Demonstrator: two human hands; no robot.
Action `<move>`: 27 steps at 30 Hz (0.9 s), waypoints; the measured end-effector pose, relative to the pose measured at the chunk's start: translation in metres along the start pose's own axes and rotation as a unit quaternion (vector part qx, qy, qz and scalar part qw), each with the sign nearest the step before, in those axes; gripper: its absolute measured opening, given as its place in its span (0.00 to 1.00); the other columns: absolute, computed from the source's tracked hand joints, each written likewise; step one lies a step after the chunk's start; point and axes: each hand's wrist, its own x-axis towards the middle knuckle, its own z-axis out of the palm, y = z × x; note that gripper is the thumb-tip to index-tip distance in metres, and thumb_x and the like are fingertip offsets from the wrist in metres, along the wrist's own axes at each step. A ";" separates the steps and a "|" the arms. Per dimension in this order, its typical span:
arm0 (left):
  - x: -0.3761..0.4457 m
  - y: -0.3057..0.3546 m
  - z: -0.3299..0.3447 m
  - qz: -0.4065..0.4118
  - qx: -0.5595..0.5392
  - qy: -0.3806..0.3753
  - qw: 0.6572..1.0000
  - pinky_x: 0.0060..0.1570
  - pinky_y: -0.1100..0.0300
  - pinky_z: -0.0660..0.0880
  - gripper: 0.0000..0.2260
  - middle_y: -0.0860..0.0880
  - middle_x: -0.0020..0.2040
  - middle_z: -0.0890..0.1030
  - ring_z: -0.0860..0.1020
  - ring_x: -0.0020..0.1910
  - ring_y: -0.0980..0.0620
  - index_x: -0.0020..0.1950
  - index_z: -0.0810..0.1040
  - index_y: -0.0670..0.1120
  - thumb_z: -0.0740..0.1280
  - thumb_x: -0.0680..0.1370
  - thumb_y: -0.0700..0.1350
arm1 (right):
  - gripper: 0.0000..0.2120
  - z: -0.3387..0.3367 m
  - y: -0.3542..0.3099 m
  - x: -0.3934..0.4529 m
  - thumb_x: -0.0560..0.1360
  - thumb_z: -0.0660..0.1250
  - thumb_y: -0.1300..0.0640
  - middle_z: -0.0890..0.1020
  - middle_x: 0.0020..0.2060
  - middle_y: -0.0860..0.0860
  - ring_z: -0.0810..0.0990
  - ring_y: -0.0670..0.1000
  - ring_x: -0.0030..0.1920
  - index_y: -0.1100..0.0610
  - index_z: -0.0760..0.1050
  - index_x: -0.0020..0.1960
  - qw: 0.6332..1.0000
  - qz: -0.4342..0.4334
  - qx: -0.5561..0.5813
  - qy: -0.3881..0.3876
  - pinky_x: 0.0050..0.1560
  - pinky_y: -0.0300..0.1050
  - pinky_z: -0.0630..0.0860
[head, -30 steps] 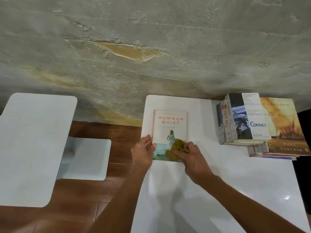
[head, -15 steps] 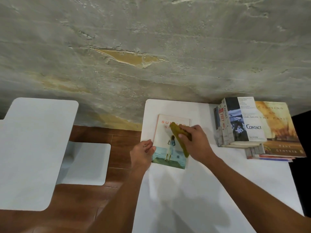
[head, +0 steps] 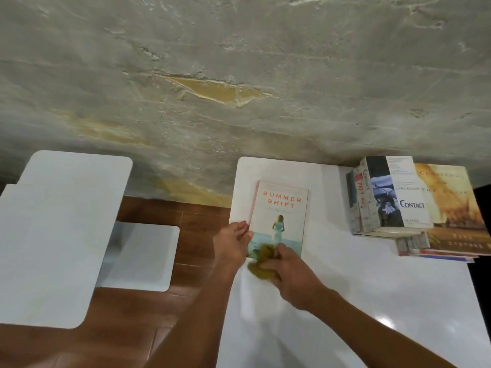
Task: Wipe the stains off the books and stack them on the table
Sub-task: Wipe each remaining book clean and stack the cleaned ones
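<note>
Summer Shift paperback [head: 279, 216] flat at frame centre on the white table [head: 345, 288], mid-wipe: right hand [head: 289, 272] bunched round the mustard cloth [head: 261, 261], left hand [head: 233, 244] pinching its edge, stack [head: 393, 197] waiting right, stacking still ahead probably.

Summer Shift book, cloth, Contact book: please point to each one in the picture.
Summer Shift book [head: 281, 205], head view, on the title area of its cover.
Cloth [head: 263, 257], head view, on its bunched middle.
Contact book [head: 398, 197], head view, on its cover.
</note>
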 end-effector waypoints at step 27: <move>0.004 0.052 0.019 -0.166 0.235 -0.086 0.954 0.54 0.49 0.79 0.38 0.46 0.46 0.80 0.80 0.47 0.47 0.50 0.77 0.45 0.40 0.78 0.73 | 0.13 -0.019 0.048 0.001 0.85 0.55 0.54 0.79 0.60 0.49 0.79 0.50 0.58 0.51 0.71 0.68 0.850 0.236 0.460 0.104 0.60 0.48 0.79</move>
